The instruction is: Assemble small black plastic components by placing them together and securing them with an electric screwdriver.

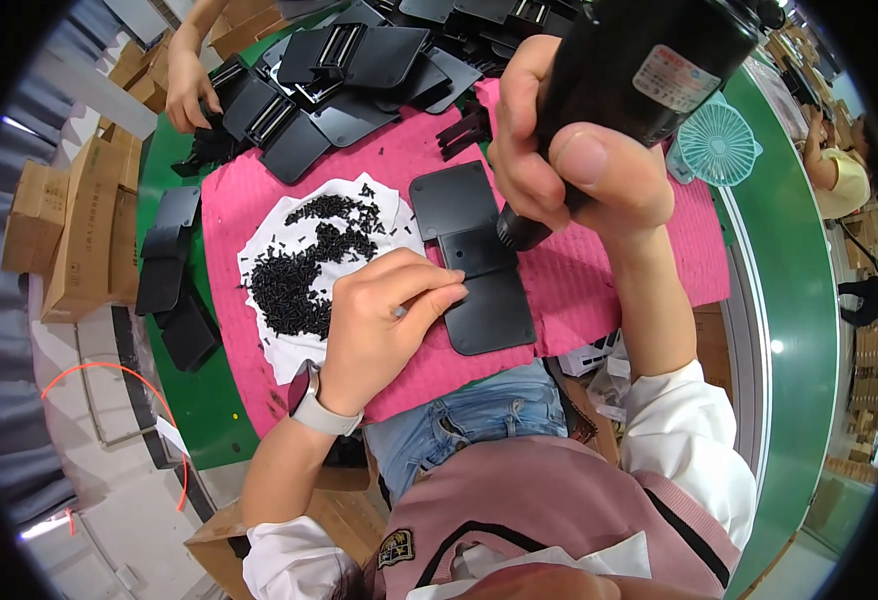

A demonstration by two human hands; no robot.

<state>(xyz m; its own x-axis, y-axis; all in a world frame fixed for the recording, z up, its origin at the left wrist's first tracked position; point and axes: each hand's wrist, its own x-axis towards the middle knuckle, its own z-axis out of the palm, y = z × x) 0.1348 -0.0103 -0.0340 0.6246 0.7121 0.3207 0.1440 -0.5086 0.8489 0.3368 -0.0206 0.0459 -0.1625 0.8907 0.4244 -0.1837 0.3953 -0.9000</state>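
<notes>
My right hand is wrapped round a black electric screwdriver, its nose angled down to the left over a black plastic bracket. That bracket, two flat plates joined by a middle piece with a small hole, lies on a pink foam mat. At the bracket's left edge, the thumb and forefinger of my left hand are pinched together beside the hole; whatever is between them is too small to make out. Left of it, a heap of small black screws is spread on a white cloth.
More black brackets are piled at the far side, where another person's hand touches some parts. Several brackets lie at the left on the green table. A turquoise round fan stands at the right. Cardboard boxes are stacked at left.
</notes>
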